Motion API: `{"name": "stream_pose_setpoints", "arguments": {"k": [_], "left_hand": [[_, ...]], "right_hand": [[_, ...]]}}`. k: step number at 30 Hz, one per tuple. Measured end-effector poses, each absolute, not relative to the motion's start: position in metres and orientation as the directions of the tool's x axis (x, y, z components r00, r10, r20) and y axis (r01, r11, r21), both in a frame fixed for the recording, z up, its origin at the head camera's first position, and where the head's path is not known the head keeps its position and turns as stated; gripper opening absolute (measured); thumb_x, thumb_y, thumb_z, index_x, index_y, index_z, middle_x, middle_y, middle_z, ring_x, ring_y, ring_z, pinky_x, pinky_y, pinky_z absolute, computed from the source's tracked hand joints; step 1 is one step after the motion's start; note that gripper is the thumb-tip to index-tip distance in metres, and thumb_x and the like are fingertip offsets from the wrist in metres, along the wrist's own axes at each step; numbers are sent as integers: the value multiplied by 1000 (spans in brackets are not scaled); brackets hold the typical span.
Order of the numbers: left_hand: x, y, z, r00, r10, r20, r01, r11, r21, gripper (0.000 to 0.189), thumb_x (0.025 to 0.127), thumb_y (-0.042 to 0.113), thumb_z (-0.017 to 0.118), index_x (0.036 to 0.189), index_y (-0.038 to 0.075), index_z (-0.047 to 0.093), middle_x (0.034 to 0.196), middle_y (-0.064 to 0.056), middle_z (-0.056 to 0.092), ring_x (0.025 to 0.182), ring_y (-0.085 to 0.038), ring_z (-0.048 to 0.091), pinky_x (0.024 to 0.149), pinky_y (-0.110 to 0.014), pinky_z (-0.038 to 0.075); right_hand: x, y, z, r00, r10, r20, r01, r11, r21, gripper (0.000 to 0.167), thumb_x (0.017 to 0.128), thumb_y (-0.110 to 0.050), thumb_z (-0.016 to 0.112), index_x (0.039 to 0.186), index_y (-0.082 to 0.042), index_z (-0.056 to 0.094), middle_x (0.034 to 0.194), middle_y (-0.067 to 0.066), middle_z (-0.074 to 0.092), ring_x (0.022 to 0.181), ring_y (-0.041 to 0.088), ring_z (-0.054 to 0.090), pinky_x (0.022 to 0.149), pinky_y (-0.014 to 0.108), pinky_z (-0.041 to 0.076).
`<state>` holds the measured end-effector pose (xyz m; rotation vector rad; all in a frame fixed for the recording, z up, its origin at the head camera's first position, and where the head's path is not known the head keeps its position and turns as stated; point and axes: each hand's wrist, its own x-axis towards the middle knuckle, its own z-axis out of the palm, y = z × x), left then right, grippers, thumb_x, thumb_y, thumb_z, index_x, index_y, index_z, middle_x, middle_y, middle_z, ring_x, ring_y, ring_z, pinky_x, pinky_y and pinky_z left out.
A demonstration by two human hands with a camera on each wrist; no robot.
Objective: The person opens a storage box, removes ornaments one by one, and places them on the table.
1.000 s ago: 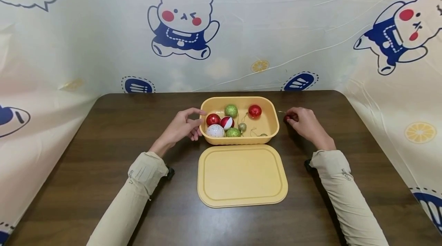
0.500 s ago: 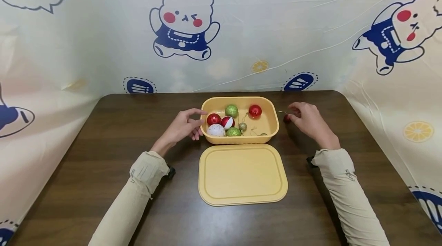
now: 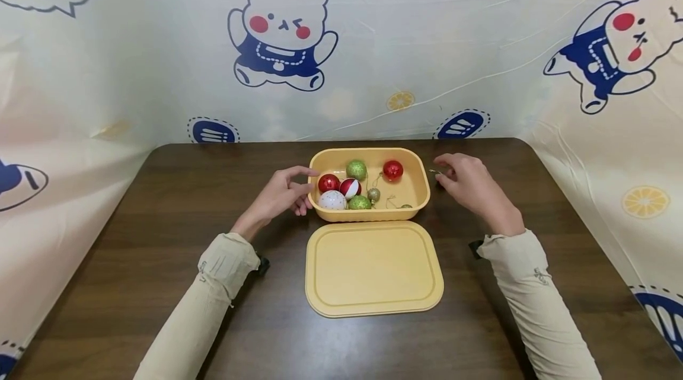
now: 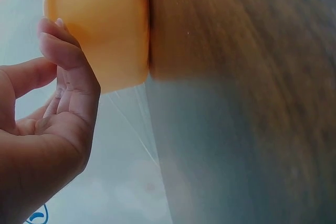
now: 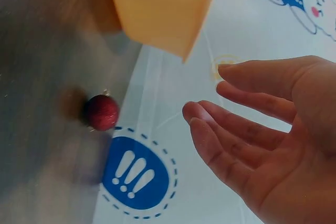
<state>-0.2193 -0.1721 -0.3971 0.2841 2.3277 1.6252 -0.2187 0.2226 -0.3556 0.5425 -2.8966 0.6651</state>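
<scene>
My left hand (image 3: pixel 281 193) is at the left end of a yellow plastic box (image 3: pixel 421 195), its fingertips right at the rim and its fingers loosely bent. Inside the box lie several Christmas baubles: a shiny red bauble (image 3: pixel 393 171), a green glitter bauble (image 3: pixel 356 169), a white speckled bauble (image 3: pixel 332 200), a red-and-white bauble (image 3: pixel 350 188) and others. Just right of the box, my right hand (image 3: pixel 465 178) hovers with thumb and fingers apart. In the right wrist view, a small dark red bauble (image 5: pixel 102 113) lies on the table, apart from those fingers; the head view hides it behind the hand.
A flat yellow lid (image 3: pixel 374 268) lies on the brown wooden table (image 3: pixel 160 238), in front of the box. A printed cloth (image 3: pixel 363 42) with bear drawings hangs behind the table and down both sides.
My right hand has let go of the small dark red bauble, spread its fingers and shifted slightly left, towards the box. The left hand has stayed at the box.
</scene>
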Motion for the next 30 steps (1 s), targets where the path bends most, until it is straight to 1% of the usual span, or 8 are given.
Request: {"name": "stream_pose_setpoints", "arguments": {"k": [4, 10, 14, 20, 22, 25, 28, 30], "left_hand": [[-219, -173, -397, -940, 321, -115, 2, 343, 939, 36, 101, 11, 57, 137, 5, 54, 77, -26, 67, 54, -26, 61, 53, -32, 56], [-218, -173, -398, -940, 323, -112, 5, 341, 940, 37, 101, 10, 57, 137, 3, 53, 75, -23, 67, 55, -27, 62, 54, -33, 56], [-219, -173, -399, -940, 324, -105, 11, 337, 941, 38, 101, 10, 58, 137, 2, 53, 77, -25, 67, 55, -26, 62, 54, -33, 57], [-220, -172, -397, -942, 319, -106, 11, 345, 938, 37, 101, 10, 58, 137, 4, 54, 77, -26, 67, 55, -28, 62, 54, -31, 56], [-219, -172, -397, -945, 311, -105, 12, 353, 936, 36, 101, 9, 58, 136, 4, 54, 76, -23, 67, 55, -29, 62, 54, -32, 57], [-219, -172, -397, -947, 304, -104, 14, 362, 932, 36, 101, 9, 58, 136, 4, 54, 74, -20, 67, 56, -30, 63, 55, -32, 57], [-219, -171, -398, -945, 307, -109, 11, 366, 931, 37, 101, 9, 58, 137, 4, 53, 74, -19, 67, 56, -30, 63, 55, -33, 57], [-219, -171, -398, -946, 306, -108, 13, 370, 929, 37, 101, 9, 58, 137, 4, 54, 74, -19, 67, 57, -30, 63, 56, -33, 58]], "right_hand": [[-214, 212, -353, -900, -346, 267, -428, 818, -384, 25, 92, -2, 66, 117, 2, 66, 97, 16, 67, 80, 25, 62, 72, 43, 56], [-204, 189, -352, -837, -406, 367, -528, 777, -343, 21, 92, -3, 67, 113, 3, 69, 95, 14, 68, 77, 23, 62, 69, 39, 57], [-201, 176, -356, -825, -457, 333, -555, 768, -321, 17, 93, -4, 66, 109, 1, 69, 91, 12, 70, 74, 21, 64, 65, 36, 57], [-201, 168, -367, -850, -497, 176, -527, 796, -297, 18, 91, -6, 68, 108, -1, 72, 75, 4, 64, 64, 17, 55, 58, 30, 49], [-202, 166, -371, -841, -518, 156, -541, 804, -246, 14, 91, -7, 67, 103, -3, 74, 71, 2, 62, 61, 16, 53, 62, 34, 48], [-202, 163, -375, -827, -541, 150, -561, 810, -169, 11, 93, -10, 66, 97, -6, 75, 69, 1, 64, 61, 19, 57, 74, 45, 48], [-201, 162, -378, -826, -549, 128, -564, 814, -141, 13, 94, -11, 65, 98, -7, 76, 83, 5, 73, 76, 24, 66, 94, 56, 43], [-201, 162, -379, -831, -548, 96, -557, 816, -157, 15, 96, -12, 63, 103, -6, 75, 94, 8, 75, 89, 27, 69, 106, 58, 37]]}}
